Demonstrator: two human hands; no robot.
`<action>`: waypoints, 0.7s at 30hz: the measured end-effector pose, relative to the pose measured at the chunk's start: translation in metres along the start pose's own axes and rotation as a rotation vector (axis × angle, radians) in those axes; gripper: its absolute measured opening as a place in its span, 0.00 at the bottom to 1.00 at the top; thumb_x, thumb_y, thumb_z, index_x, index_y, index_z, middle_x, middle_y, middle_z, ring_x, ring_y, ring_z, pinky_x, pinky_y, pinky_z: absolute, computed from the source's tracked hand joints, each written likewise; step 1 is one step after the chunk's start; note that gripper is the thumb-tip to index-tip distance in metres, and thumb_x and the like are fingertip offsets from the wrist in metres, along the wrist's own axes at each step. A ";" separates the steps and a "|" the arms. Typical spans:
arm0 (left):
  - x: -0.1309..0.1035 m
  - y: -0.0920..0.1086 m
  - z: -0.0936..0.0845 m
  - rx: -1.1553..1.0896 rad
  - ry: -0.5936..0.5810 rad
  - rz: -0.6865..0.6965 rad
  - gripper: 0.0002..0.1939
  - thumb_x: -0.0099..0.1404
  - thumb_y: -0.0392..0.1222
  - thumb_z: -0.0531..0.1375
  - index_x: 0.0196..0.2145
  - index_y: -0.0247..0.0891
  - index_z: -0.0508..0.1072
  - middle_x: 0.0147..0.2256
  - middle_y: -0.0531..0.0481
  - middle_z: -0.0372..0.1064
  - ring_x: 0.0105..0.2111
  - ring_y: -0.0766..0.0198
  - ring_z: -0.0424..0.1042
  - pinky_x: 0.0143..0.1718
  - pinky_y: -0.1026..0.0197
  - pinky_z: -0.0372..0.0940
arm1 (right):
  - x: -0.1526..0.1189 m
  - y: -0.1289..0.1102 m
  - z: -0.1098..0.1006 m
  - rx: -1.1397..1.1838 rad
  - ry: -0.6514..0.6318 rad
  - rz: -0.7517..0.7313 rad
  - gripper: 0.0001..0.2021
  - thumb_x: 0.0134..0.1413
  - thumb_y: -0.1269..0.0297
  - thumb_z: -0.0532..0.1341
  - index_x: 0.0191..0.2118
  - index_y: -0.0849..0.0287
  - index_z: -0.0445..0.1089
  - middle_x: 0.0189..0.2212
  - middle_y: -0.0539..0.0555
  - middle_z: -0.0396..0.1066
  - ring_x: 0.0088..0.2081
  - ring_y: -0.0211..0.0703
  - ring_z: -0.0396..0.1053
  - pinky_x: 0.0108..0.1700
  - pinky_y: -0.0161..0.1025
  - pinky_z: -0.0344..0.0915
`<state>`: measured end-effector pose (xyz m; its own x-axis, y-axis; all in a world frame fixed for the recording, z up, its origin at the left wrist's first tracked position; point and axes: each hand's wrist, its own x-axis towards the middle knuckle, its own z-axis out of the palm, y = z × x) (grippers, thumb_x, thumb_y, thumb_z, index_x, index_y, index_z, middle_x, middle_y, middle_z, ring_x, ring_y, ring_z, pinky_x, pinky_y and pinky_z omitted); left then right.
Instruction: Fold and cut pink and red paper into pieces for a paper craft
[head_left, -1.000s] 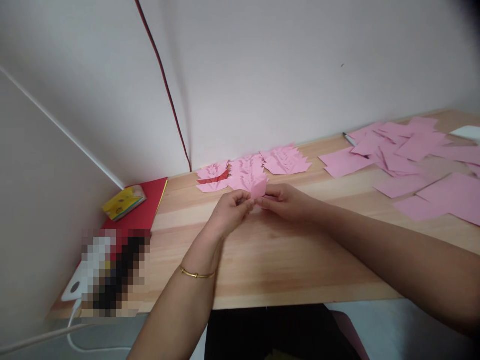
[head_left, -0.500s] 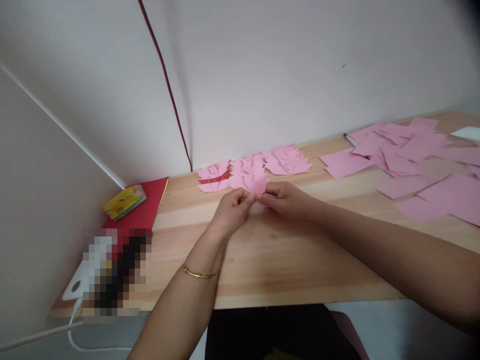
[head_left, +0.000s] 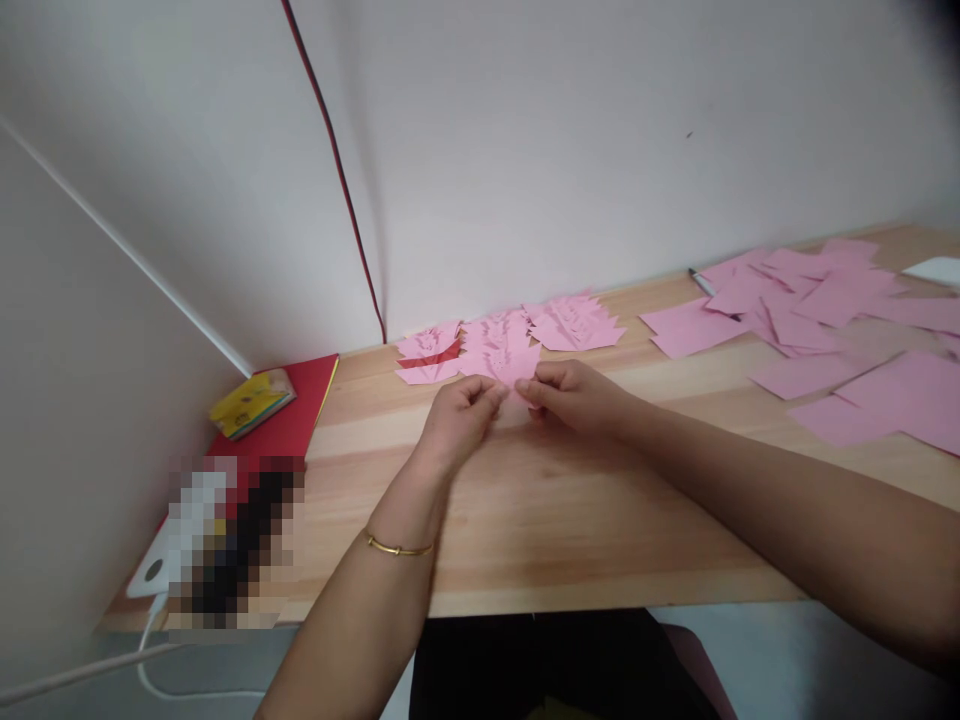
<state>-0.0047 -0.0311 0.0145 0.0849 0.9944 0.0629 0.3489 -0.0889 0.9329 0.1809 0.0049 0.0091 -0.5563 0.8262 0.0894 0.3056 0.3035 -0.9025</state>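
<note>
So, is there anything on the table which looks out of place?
Yes: a red strip lies among the jagged pink papers at back, the only red piece there. The loose pink sheets on the right overlap at mixed angles.

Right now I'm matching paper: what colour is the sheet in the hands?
The sheet is pink; the head view shows it best.
</note>
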 end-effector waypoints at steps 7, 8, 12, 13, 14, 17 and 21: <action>0.002 -0.003 0.003 0.344 0.143 0.494 0.09 0.57 0.35 0.61 0.38 0.37 0.69 0.36 0.48 0.66 0.33 0.65 0.64 0.37 0.61 0.61 | 0.000 -0.001 -0.005 0.053 0.085 0.085 0.20 0.56 0.50 0.55 0.20 0.59 0.63 0.19 0.51 0.67 0.23 0.36 0.62 0.29 0.35 0.58; 0.001 -0.003 0.005 0.395 0.147 0.539 0.08 0.57 0.34 0.61 0.37 0.37 0.69 0.35 0.48 0.65 0.33 0.65 0.64 0.37 0.61 0.61 | 0.000 -0.001 -0.004 0.054 0.069 0.085 0.21 0.56 0.50 0.55 0.20 0.59 0.63 0.19 0.50 0.67 0.23 0.36 0.62 0.28 0.35 0.58; -0.001 -0.003 0.008 0.436 0.181 0.533 0.02 0.60 0.34 0.57 0.31 0.37 0.70 0.30 0.50 0.65 0.32 0.65 0.63 0.35 0.61 0.59 | -0.001 -0.001 0.001 0.210 -0.027 0.007 0.22 0.57 0.46 0.53 0.23 0.60 0.65 0.22 0.51 0.67 0.25 0.36 0.64 0.31 0.36 0.60; -0.001 -0.002 0.008 0.385 0.198 0.478 0.03 0.61 0.35 0.57 0.30 0.37 0.69 0.29 0.51 0.65 0.31 0.65 0.63 0.35 0.62 0.59 | -0.001 0.000 0.002 0.288 -0.033 -0.019 0.23 0.57 0.44 0.51 0.25 0.60 0.65 0.23 0.51 0.67 0.27 0.37 0.66 0.32 0.37 0.62; -0.001 -0.001 0.007 0.302 0.208 0.404 0.04 0.61 0.38 0.58 0.28 0.37 0.69 0.27 0.52 0.65 0.30 0.66 0.63 0.34 0.62 0.58 | 0.000 0.000 0.002 0.347 -0.012 -0.036 0.24 0.57 0.43 0.50 0.27 0.60 0.66 0.24 0.51 0.67 0.27 0.38 0.66 0.33 0.37 0.63; 0.001 0.000 0.008 -0.117 0.187 0.143 0.09 0.58 0.43 0.62 0.25 0.36 0.67 0.23 0.55 0.61 0.25 0.69 0.61 0.31 0.64 0.60 | 0.001 0.002 -0.001 0.281 0.175 -0.044 0.22 0.56 0.44 0.53 0.27 0.59 0.64 0.22 0.49 0.65 0.26 0.36 0.64 0.32 0.37 0.61; 0.002 0.001 0.011 -0.605 0.113 -0.075 0.14 0.50 0.43 0.67 0.24 0.36 0.64 0.22 0.57 0.60 0.23 0.72 0.61 0.32 0.64 0.64 | 0.003 0.003 -0.002 0.230 0.284 -0.030 0.16 0.47 0.51 0.64 0.30 0.58 0.63 0.23 0.46 0.63 0.25 0.34 0.61 0.30 0.35 0.58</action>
<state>0.0061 -0.0297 0.0117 -0.0304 0.9995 -0.0039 -0.2438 -0.0036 0.9698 0.1811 0.0094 0.0077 -0.3161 0.9270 0.2018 0.0923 0.2418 -0.9659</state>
